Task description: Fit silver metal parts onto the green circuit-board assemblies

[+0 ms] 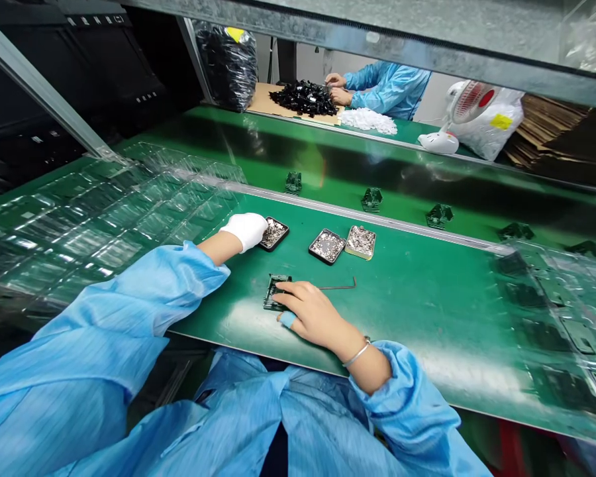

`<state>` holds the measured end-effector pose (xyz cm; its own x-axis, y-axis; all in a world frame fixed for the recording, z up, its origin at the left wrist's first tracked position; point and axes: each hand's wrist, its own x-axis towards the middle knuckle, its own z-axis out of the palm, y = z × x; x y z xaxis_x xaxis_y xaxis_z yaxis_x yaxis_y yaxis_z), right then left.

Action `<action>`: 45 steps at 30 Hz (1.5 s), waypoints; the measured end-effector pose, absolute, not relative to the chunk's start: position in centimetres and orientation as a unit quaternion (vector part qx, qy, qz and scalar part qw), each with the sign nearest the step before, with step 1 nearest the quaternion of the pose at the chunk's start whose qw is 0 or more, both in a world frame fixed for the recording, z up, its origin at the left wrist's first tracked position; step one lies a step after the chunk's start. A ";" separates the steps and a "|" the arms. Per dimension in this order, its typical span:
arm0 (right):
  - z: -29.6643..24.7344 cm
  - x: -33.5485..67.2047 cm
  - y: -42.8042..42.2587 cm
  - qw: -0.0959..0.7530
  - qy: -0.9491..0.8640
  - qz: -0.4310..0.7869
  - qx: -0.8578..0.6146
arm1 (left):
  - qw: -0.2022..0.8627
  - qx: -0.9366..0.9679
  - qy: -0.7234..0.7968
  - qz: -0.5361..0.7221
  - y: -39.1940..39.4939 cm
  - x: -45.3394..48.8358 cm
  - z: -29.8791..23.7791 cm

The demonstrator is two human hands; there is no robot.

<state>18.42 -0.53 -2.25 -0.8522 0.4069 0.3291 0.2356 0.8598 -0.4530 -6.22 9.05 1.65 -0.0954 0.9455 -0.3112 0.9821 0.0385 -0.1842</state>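
Observation:
My left hand (248, 230), in a white glove, reaches into the left of three small trays. Its fingers are bunched at the rim of this black tray (282, 233) of small metal parts; what they pinch, if anything, is hidden. My bare right hand (312, 315), with blue tape on a finger, grips a dark frame-like assembly (273, 296) lying on the green table. An L-shaped hex key (345, 287) extends from behind that hand; its near end is hidden. Right of the left tray are another black tray (326, 260) and a lighter tray (361, 253), both with small metal parts.
Clear plastic blister trays (104, 218) stand at left, and others holding dark parts (546, 331) at right. Several dark assemblies (372, 199) sit on the green strip behind a metal rail (402, 227). Beyond, a co-worker's hands (338, 89) handle black parts near a fan (471, 101).

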 end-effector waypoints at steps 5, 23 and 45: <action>-2.3 18.9 0.2 0.234 -0.925 0.204 -0.221 | 0.057 0.671 0.725 -0.141 9.1 -6.5 1.5; -2.3 19.4 0.6 0.278 -0.902 0.220 -0.248 | 0.055 0.684 0.727 -0.019 9.0 -7.3 0.0; -1.5 19.0 0.2 0.325 -0.898 0.176 -0.237 | 0.470 0.653 0.543 0.242 -1.5 0.3 3.9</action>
<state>19.02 0.23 -1.48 -0.6763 0.5405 0.5005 0.3110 0.8254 -0.4712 0.32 -1.47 3.87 0.2939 0.9361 -0.1934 0.4807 0.0301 0.8764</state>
